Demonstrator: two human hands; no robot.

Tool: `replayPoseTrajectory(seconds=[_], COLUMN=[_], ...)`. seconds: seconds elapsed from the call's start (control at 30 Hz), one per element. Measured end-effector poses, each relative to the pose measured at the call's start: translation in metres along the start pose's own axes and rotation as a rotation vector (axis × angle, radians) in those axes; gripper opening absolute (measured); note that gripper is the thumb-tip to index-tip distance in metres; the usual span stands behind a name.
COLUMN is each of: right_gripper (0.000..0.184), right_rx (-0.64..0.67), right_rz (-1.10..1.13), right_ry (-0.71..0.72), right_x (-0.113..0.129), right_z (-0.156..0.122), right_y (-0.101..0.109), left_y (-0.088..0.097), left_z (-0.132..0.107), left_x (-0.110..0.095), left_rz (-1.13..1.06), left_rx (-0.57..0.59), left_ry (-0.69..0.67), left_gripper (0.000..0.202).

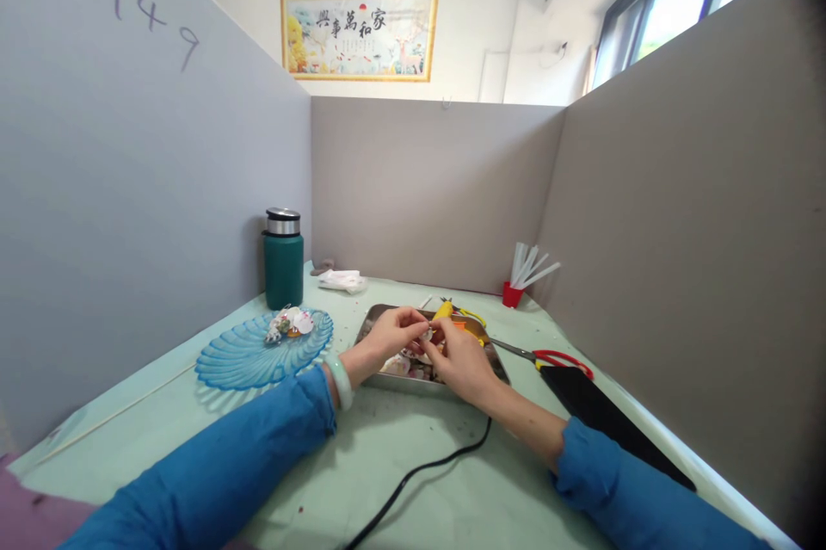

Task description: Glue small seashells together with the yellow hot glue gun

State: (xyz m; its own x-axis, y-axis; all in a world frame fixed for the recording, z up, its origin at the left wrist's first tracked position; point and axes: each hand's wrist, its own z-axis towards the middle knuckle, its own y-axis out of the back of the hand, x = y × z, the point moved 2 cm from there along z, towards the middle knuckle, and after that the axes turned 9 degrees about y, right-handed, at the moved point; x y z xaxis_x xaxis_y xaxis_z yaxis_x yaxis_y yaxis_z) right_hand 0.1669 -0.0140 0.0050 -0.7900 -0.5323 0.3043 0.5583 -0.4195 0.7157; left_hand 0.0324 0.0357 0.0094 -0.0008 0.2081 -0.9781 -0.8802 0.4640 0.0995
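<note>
Above the metal tray (419, 386), my left hand (391, 335) and my right hand (461, 361) meet with fingertips pinched. Between them is a small whitish piece (427, 334) that looks like a shell; the fingers cover much of it. Several shells (397, 365) lie in the tray under my hands. A yellow tool (442, 310), partly hidden by my right hand, rests at the tray's back, and its kind is unclear. To the left, a blue scalloped plate (238, 358) bears a small cluster of shells (290, 324).
Red-handled scissors (561, 361) lie right of the tray, beside a flat black object (607, 421). Yellow-handled pliers (471, 314) lie behind it. A red cup (513, 295) holds several white sticks. A green bottle (283, 266) stands behind the plate. A black cord (426, 468) crosses the front.
</note>
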Motion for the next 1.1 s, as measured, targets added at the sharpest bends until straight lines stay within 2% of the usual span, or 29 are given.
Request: replayPoseTrajectory(seconds=[0.33,0.83,1.1], right_gripper=[0.024,0.022,0.022], right_rx=[0.008,0.007,-0.003], right_rz=[0.024,0.013,0.023], right_ry=[0.002,0.007,0.023], right_x=[-0.0002,-0.0008,0.0009], right_z=[-0.0009,-0.0003,-0.0004], right_y=[-0.0001,0.0004,0.002], left_y=[-0.0026,-0.0006,-0.0008], left_z=[-0.0043,-0.0005,-0.0027], left_x=[-0.007,-0.0013,-0.0032], left_rz=[0.005,0.0,-0.121], left_rx=[-0.025,-0.013,0.011], left_ry=[0.036,0.032,0.071], left_gripper=[0.028,0.028,0.026])
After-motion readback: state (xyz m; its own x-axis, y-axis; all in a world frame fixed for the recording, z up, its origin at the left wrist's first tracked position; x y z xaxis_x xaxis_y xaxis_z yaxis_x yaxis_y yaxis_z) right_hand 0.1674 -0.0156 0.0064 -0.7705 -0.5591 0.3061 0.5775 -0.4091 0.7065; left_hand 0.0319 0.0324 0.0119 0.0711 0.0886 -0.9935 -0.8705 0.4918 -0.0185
